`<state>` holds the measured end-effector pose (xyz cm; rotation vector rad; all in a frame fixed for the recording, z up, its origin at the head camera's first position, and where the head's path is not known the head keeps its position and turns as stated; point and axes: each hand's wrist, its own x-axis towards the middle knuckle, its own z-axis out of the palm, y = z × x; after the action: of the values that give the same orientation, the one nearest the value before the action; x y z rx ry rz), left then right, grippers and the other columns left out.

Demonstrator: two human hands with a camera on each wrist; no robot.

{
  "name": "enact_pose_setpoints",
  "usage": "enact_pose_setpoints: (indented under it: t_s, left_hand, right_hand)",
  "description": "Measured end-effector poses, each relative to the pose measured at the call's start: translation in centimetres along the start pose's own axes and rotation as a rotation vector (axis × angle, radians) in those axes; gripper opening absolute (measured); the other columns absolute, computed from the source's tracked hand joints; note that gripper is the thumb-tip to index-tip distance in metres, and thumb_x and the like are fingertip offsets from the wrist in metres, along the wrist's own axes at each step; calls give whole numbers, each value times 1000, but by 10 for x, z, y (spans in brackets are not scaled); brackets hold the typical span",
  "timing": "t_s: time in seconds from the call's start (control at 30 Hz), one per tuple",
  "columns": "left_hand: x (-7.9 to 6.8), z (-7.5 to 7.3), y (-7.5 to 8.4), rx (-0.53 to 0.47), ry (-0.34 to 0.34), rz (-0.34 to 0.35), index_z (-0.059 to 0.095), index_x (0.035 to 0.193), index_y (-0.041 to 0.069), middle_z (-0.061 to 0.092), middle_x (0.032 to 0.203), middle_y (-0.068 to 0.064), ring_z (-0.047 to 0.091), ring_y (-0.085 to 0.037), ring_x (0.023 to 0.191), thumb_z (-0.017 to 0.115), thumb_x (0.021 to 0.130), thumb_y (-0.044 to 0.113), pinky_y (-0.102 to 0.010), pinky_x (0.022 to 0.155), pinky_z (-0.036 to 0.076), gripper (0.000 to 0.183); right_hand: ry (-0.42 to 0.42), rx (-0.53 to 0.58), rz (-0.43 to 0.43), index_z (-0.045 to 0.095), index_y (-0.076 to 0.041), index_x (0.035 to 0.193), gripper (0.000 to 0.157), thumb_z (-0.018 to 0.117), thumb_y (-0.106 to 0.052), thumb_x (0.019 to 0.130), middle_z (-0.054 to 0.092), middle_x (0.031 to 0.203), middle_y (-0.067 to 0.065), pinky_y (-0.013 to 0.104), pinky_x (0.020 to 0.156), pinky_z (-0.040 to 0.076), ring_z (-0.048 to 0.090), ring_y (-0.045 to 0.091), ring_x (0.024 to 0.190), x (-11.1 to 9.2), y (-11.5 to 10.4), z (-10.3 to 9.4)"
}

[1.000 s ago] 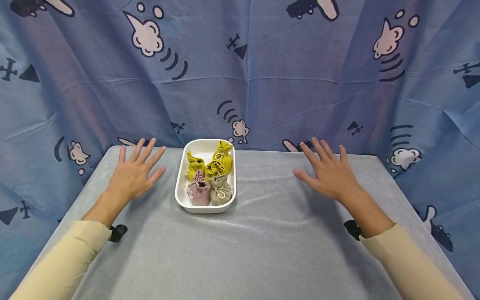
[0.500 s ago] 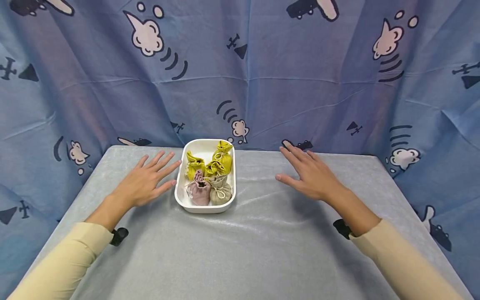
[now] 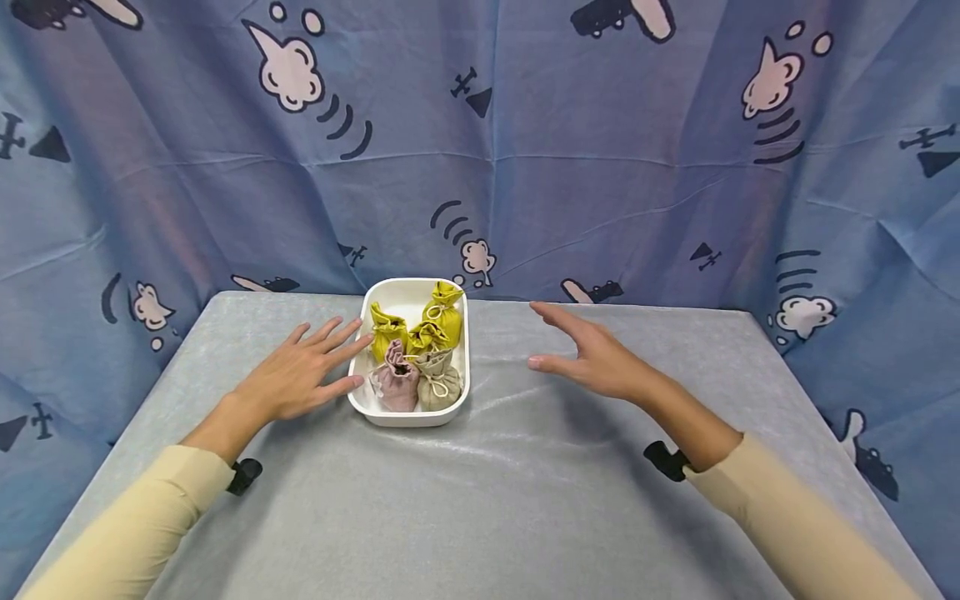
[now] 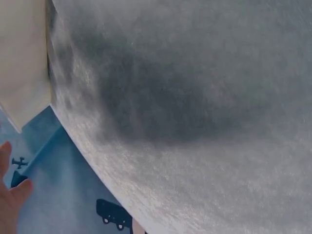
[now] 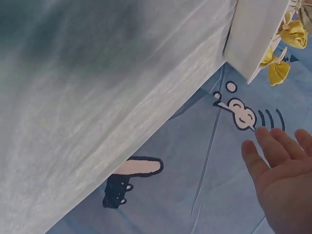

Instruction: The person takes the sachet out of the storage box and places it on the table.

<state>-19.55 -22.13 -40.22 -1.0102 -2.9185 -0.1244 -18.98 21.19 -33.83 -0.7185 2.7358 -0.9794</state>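
A white rectangular tray [image 3: 408,421] holds several small drawstring pouches. Three are yellow-green, among them a tall yellow pouch [image 3: 444,321] at the back right; a mauve pouch [image 3: 397,387] and a beige pouch [image 3: 441,390] sit at the front. My left hand [image 3: 300,375] has its fingers spread, and its fingertips overlap the tray's left rim in the head view. My right hand [image 3: 600,358] hovers to the right of the tray, fingers extended and thumb apart, holding nothing. In the right wrist view, the right hand [image 5: 282,170] appears below the tray's wall [image 5: 256,34].
A grey cloth covers the table [image 3: 480,517], which ends at a blue patterned curtain [image 3: 585,167] behind and at both sides. A dark wrist camera [image 3: 244,476] sits at the left cuff, and another camera [image 3: 666,460] at the right cuff.
Both hands have moved inward, the left rightward to the tray's edge and the right leftward toward it. The right hand has turned more side-on. The pouches keep their places in the tray.
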Motion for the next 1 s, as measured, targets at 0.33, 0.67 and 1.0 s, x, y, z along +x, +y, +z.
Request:
enact_pose_setpoints:
  t_s: [0.33, 0.67, 1.0]
  left_hand:
    - [-1, 1, -1, -19, -1, -5, 33, 157, 20, 28, 163, -6, 22, -34, 149, 43, 102, 54, -64, 113, 18, 65]
    - [-1, 5, -4, -56, 24, 6, 34, 157, 20, 30, 161, -6, 25, -35, 148, 47, 102, 53, -64, 112, 22, 65]
    - [-2, 8, -6, -86, 31, 5, 35, 156, 19, 31, 160, -8, 27, -36, 147, 47, 102, 52, -64, 111, 24, 65]
  right_hand:
    - [39, 148, -85, 42, -12, 151, 78, 80, -30, 86, 46, 152, 8, 47, 112, 35, 45, 27, 138, 12, -13, 15]
    - [19, 247, -134, 45, -7, 148, 75, 82, -20, 84, 55, 143, 13, 44, 108, 41, 53, 26, 132, 28, -28, 43]
    - [-45, 279, -199, 49, 2, 142, 72, 83, -14, 81, 53, 143, 20, 39, 109, 40, 53, 30, 131, 43, -42, 65]
